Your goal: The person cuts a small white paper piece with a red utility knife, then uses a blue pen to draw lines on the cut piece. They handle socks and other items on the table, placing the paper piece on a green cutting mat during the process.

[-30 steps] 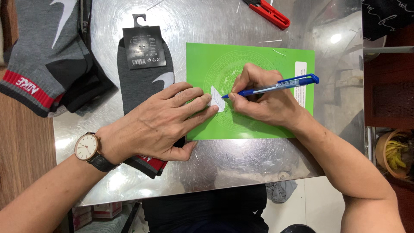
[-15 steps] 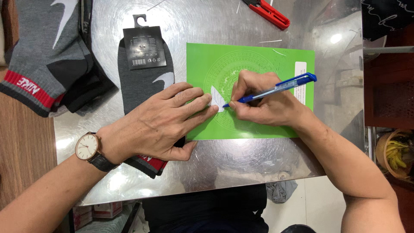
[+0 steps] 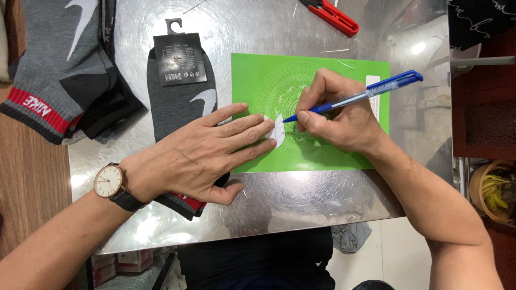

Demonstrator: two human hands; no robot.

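Our left hand [image 3: 201, 153], wristwatch [image 3: 110, 182] on the wrist, lies flat with fingers spread and extended, fingertips [image 3: 266, 128] pressing down a small white curved piece [image 3: 278, 130] on the green cutting mat [image 3: 322, 156]; the palm rests across a dark grey sock [image 3: 183, 102] with its black hang tag [image 3: 180, 59]. Our right hand [image 3: 336, 115] has fingers curled tight together, pinching a blue ballpoint pen [image 3: 357, 96], tip touching the white piece's right edge, just beside our left fingertips. The mat lies on a shiny metal table [image 3: 301, 204], the white piece near the mat's left-centre. Further left, a pile of grey socks with red-banded cuffs [image 3: 59, 80] overlaps the table edge and a wooden surface [image 3: 29, 177]. At the far edge, a red-handled tool [image 3: 330, 13], cannot tell the exact kind. Right of the table, a pot with yellow items [image 3: 492, 188].
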